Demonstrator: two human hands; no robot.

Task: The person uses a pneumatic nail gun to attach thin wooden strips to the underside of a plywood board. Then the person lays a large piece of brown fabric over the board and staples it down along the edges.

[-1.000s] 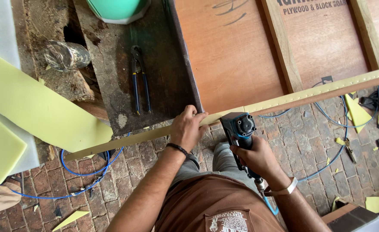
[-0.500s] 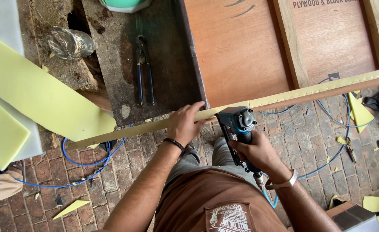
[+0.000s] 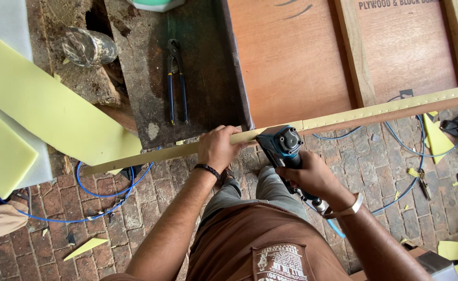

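A long narrow wooden strip [image 3: 374, 110] with a pale yellow band on top runs from lower left to upper right across the view. My left hand [image 3: 219, 147] grips it near its middle, fingers curled over the edge. My right hand [image 3: 308, 174] holds a teal and black pneumatic stapler [image 3: 282, 145], its head pressed against the strip just right of my left hand. A blue hose leaves the tool's handle by my right wrist.
Blue-handled pincers [image 3: 176, 80] lie on a dark board [image 3: 208, 62]. Plywood panels with battens [image 3: 302, 52] stand at the top right. Yellow foam sheets [image 3: 42, 104] lie at the left. A blue hose [image 3: 104, 195] loops over the brick floor, among yellow scraps.
The view has shifted slightly. My left hand has slid a little along the strip and the stapler stays pressed against it beside that hand.
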